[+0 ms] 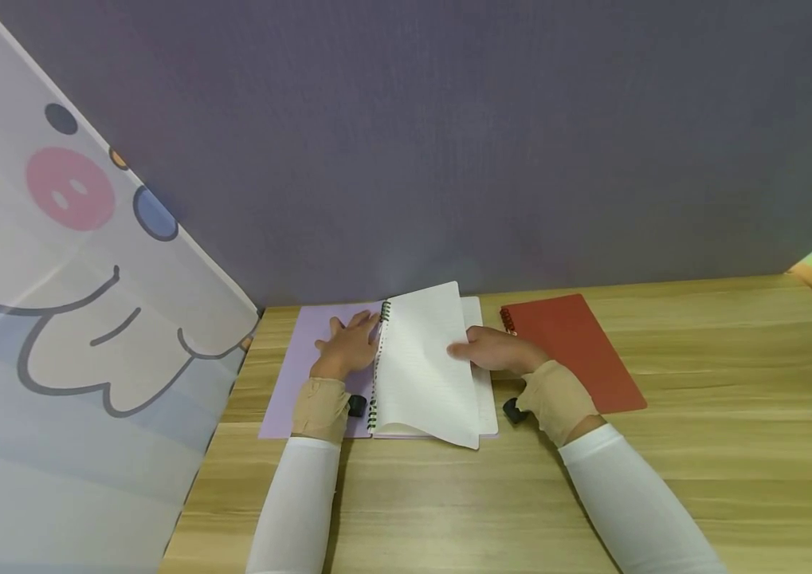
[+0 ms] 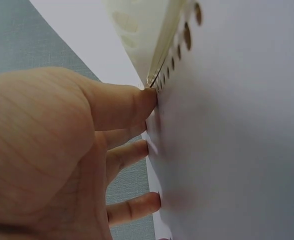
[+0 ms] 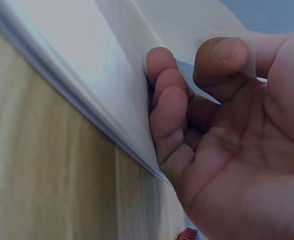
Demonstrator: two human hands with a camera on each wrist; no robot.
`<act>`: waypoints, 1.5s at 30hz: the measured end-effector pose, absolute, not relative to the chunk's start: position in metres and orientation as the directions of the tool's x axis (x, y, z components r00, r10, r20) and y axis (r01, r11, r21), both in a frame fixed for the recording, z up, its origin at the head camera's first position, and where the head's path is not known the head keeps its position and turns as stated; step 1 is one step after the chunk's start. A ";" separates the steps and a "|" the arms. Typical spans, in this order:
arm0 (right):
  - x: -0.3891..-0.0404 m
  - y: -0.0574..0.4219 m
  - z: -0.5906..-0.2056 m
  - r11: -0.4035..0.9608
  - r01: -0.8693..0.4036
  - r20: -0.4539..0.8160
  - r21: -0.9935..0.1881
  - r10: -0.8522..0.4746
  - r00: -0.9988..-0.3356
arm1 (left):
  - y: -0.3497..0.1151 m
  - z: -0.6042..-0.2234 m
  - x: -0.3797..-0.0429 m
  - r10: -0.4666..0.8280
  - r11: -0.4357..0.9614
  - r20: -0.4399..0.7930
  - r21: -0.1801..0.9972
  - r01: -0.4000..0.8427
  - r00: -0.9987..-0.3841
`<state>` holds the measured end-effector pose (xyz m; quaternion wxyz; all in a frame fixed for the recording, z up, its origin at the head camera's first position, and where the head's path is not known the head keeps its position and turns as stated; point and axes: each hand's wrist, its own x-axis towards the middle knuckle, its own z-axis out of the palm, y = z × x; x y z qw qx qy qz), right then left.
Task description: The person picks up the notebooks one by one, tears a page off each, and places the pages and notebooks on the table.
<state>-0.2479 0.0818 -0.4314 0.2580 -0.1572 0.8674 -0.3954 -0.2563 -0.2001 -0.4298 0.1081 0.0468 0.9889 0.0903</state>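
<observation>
A spiral notebook lies spread on the table, its lavender cover (image 1: pixel 289 371) folded out to the left and its lined white pages to the right of the dark coil (image 1: pixel 374 402). My left hand (image 1: pixel 352 344) rests on the cover beside the coil with fingers spread; in the left wrist view its fingertips (image 2: pixel 149 201) press the lavender sheet by the row of holes. A lifted white page (image 1: pixel 423 363) curls above the others. My right hand (image 1: pixel 499 349) pinches that page's right edge, thumb on top, while the other fingers (image 3: pixel 168 112) curl against the pages beneath.
A red spiral notebook (image 1: pixel 585 343) lies closed to the right, partly under my right wrist. Behind the wooden table (image 1: pixel 721 383) rises a grey panel (image 1: pixel 449 143). A cartoon-printed sheet (image 1: pixel 90 319) borders the left side.
</observation>
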 end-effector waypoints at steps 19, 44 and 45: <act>-0.249 0.082 -0.433 0.661 -0.084 -0.331 -0.746 -0.477 -0.814 | -0.201 -0.432 -0.258 0.107 0.980 -0.205 0.187 0.068 -0.973; -0.249 0.081 -0.432 0.669 -0.092 -0.341 -0.738 -0.487 -0.804 | -0.199 -0.431 -0.260 0.090 0.985 -0.217 0.164 0.054 -0.972; -0.249 0.081 -0.432 0.665 -0.090 -0.343 -0.742 -0.491 -0.801 | -0.199 -0.431 -0.260 0.091 0.985 -0.218 0.164 0.055 -0.972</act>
